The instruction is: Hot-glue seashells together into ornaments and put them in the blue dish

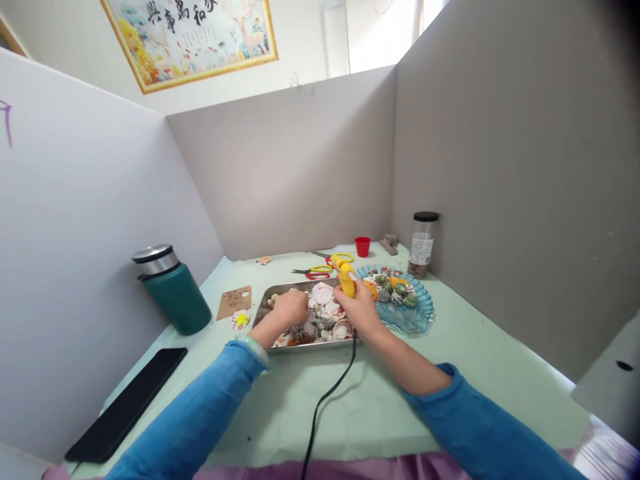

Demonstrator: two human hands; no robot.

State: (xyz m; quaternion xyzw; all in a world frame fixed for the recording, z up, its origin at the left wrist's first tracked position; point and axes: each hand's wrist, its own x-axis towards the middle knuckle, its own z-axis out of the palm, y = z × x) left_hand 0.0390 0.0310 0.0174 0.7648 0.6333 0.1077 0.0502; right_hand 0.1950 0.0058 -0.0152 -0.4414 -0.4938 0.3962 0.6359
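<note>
My right hand is wrapped round the handle of a yellow glue gun, and its black cord runs down to the table's front edge. The gun is held above the right end of a metal tray filled with seashells. Over the left part of that tray, my left hand reaches down into the shells with its fingers curled. Its fingertips are hidden, so what they pinch, if anything, does not show.
A blue glass plate with shells stands right of the tray. Two pairs of scissors and a red cup lie behind. A jar is at right; a green bottle, brown card and black slab are at left.
</note>
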